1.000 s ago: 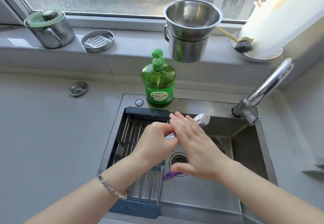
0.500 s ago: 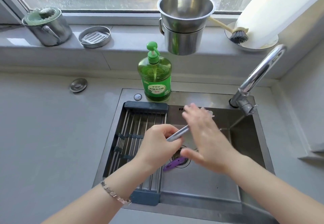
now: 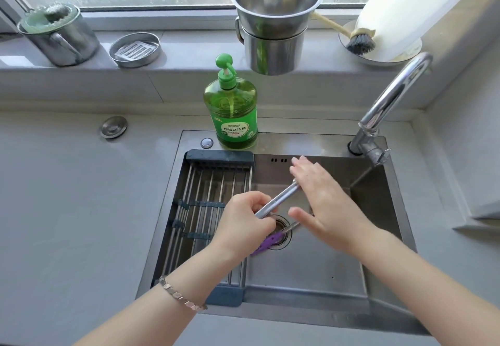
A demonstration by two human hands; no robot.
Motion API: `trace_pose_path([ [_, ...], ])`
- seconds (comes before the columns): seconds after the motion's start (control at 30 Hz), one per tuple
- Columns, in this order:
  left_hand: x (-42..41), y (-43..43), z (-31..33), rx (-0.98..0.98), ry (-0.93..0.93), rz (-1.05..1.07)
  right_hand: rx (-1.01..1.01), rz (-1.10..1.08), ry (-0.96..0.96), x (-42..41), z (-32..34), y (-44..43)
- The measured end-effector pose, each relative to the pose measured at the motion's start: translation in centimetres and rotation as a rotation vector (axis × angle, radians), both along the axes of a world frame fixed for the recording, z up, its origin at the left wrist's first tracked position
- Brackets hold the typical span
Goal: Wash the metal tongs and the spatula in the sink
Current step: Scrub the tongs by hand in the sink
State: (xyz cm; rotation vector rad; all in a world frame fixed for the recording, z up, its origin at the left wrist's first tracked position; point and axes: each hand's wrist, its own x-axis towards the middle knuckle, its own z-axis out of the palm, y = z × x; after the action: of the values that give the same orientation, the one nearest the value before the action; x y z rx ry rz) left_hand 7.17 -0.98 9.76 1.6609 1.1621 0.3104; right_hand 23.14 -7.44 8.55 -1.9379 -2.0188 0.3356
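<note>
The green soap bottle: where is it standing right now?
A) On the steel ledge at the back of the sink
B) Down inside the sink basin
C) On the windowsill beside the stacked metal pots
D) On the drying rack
A: the green soap bottle stands upright on the flat steel rim behind the sink, just past the far end of the drying rack and below the windowsill.
</note>
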Motion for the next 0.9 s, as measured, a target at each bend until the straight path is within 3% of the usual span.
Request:
trace_pose_path([
  [0.17, 0.2, -0.3, 0.2, 0.039, 0.015, -0.020, -0.031, 0.198, -0.111, -2.1, -0.5, -0.6],
  [0.3, 0.0, -0.5, -0.1, -0.008, 0.017, -0.006, -0.032, -0.090, 0.004, 1.0, 0.0, 0.2],
  [0.47, 0.2, -0.8, -0.1, 0.000, 0.036, -0.013, -0.056, 0.098, -0.106, -1.9, -1.3, -0.4],
  [0.57, -0.2, -1.0, -0.6, -0.027, 0.041, -0.002, -0.041, -0.174, 0.194, -0.1, -1.4, 0.1],
  [0.67, -0.6, -1.1, -0.7, -0.028, 0.038, -0.022, -0.090, -0.607, 0.912, 0.4, -0.6, 0.1],
  [0.73, -0.7, -1.1, -0.7, -0.007, 0.047, -0.047, -0.079, -0.784, 1.360, 0.2, -0.3, 0.3],
  [0.8, -0.7, -1.3, -0.7, 0.037, 0.074, -0.087, -0.143, -0.880, 1.510, 0.0, -0.2, 0.6],
  [0.9, -0.7, -1.7, -0.5, 0.095, 0.086, -0.143, -0.196, -1.013, 1.479, 0.1, -0.1, 1.1],
])
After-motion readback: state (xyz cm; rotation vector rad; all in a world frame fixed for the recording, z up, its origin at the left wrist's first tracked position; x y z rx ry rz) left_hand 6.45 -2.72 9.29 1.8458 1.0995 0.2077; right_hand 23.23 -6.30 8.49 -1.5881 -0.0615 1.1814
